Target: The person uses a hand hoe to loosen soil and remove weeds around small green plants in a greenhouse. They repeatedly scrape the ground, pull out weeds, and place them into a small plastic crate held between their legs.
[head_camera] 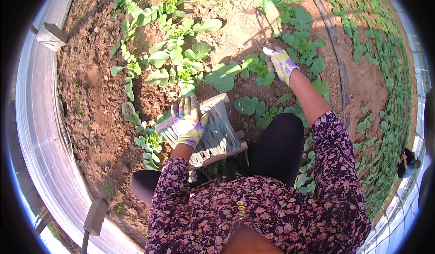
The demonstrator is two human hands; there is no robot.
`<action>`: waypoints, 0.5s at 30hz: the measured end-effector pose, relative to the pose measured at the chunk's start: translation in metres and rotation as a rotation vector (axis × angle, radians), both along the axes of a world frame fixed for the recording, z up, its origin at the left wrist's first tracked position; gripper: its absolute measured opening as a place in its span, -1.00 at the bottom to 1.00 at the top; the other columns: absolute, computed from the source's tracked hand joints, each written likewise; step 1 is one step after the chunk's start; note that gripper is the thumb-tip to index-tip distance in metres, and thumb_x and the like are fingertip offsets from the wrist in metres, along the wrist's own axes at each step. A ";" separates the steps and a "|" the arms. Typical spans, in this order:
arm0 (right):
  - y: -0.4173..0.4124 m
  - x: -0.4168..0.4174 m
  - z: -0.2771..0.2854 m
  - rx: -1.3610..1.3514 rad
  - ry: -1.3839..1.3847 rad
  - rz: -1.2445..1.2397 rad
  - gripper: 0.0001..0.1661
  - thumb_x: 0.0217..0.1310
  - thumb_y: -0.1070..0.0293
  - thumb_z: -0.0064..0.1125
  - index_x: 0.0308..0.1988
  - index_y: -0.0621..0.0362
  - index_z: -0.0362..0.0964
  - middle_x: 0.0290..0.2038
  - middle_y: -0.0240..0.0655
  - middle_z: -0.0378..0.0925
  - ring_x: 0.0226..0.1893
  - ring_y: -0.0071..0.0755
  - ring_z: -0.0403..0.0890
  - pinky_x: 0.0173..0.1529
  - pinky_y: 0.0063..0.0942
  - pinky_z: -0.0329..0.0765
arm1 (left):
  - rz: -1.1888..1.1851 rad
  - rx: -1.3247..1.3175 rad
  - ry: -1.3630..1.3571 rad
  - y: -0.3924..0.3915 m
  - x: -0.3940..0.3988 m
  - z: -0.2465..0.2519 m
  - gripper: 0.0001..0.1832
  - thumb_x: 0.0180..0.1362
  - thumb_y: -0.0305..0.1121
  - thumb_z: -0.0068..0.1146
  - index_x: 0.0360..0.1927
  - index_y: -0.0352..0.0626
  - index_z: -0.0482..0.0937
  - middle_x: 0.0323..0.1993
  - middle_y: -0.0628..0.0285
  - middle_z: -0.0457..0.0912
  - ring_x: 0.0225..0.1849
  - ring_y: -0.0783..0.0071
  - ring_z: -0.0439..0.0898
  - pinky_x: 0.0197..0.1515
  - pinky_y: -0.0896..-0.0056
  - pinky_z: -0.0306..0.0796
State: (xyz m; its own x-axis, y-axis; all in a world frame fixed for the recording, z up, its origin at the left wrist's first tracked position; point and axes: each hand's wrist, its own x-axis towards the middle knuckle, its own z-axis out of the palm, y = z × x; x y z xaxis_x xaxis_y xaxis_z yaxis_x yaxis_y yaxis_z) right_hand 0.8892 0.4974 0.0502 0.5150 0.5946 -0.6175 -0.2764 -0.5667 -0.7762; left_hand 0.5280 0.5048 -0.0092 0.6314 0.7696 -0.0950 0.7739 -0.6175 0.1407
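My left hand (188, 126), in a yellow and purple patterned glove, lies flat with fingers extended on a small wooden stool (221, 131). Strips of grey-green webbing form the stool's seat, which stands between my knees. Ahead and to the right, my right hand (281, 64), gloved to match, grips a thin metal hand tool (261, 27). The tool reaches forward to the soil; glare and leaves obscure its far end. Close to the right glove grows a low leafy plant (260, 70). Broad green leaves (222, 77) spread between my hands.
Rows of leafy plants (176, 50) run ahead over the brown soil (91, 111). A dark drip hose (334, 46) lies along the right. Plastic sheeting (40, 118) and concrete blocks (51, 36) edge the left. Another person (407, 164) is low down at the far right.
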 end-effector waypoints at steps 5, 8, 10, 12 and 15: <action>0.041 0.058 -0.049 0.031 -0.112 -0.144 -0.79 0.23 0.25 0.20 -0.20 0.05 0.36 -0.55 -0.47 0.38 -0.66 -0.59 0.33 -0.65 -0.49 0.27 | -0.046 0.107 -0.145 -0.002 -0.002 0.011 -0.24 0.08 0.01 0.14 0.29 -0.22 0.28 0.13 0.00 0.44 0.19 0.08 0.37 0.33 -0.07 0.03; 0.075 0.084 -0.077 0.084 0.059 -0.134 -0.74 0.30 0.19 0.06 -0.12 0.09 0.34 -0.45 -0.34 0.44 -0.53 -0.47 0.42 -0.51 -0.42 0.36 | -0.045 0.083 -0.151 -0.004 0.000 0.012 -0.22 0.04 0.00 0.17 0.28 -0.21 0.29 0.09 0.03 0.44 0.15 0.10 0.38 0.28 -0.03 0.08; 0.102 0.090 -0.095 -0.025 -0.071 -0.010 -0.49 0.32 0.10 -0.02 0.12 0.19 0.29 -0.20 -0.14 0.59 -0.23 -0.24 0.61 -0.22 -0.23 0.57 | -0.032 0.034 -0.130 -0.005 0.002 0.019 -0.22 0.02 -0.01 0.17 0.28 -0.21 0.29 0.11 0.03 0.43 0.16 0.10 0.37 0.28 -0.02 0.08; 0.133 0.080 -0.118 -0.180 -0.322 0.080 -0.60 0.33 0.11 -0.04 -0.05 0.20 0.43 -0.33 -0.21 0.59 -0.38 -0.25 0.59 -0.30 -0.23 0.53 | -0.012 -0.002 -0.070 -0.005 -0.005 0.029 -0.22 0.01 -0.03 0.16 0.28 -0.23 0.28 0.11 0.02 0.42 0.17 0.08 0.35 0.28 -0.01 0.08; 0.160 0.105 -0.160 -0.314 -0.673 0.190 -0.48 0.30 0.02 -0.13 -0.03 0.21 0.49 -0.09 -0.09 0.58 -0.07 -0.06 0.58 0.02 -0.15 0.48 | -0.031 -0.014 -0.119 -0.004 -0.003 0.018 -0.21 0.01 -0.02 0.14 0.27 -0.25 0.28 0.10 0.02 0.42 0.17 0.07 0.35 0.27 -0.01 0.08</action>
State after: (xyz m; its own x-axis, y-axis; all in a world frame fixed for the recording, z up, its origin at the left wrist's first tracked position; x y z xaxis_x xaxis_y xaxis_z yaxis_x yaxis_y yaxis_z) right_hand 0.9938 0.6571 -0.1097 0.7461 0.5589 -0.3620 0.3229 -0.7792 -0.5372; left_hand 0.5249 0.5006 0.0086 0.6621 0.7489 -0.0282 0.7319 -0.6381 0.2391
